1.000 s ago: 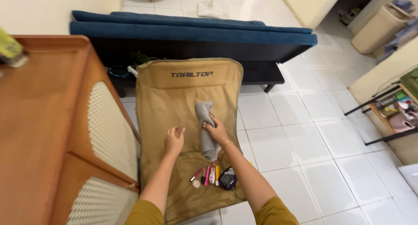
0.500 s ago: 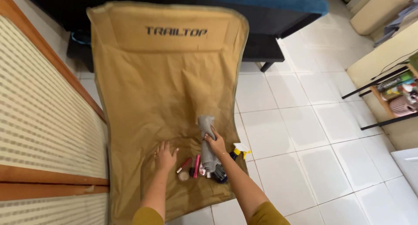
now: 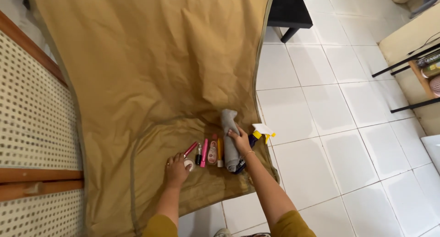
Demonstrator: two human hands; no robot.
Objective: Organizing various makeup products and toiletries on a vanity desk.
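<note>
I see small cosmetic tubes (image 3: 207, 152) laid side by side on the tan fabric (image 3: 151, 81), beside a rolled grey cloth (image 3: 230, 136), likely so each stays easy to pick. My right hand (image 3: 240, 140) lies half-curled on the roll; my left hand (image 3: 176, 169) rests flat, fingers loose, touching a small round white thing (image 3: 188, 163), gripping nothing.

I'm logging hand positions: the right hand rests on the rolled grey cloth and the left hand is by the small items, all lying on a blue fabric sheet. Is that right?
Not quite: the fabric sheet is tan, not blue, as the head view shows. The right hand does rest on the rolled grey cloth, and the left hand is by the small items.
</note>
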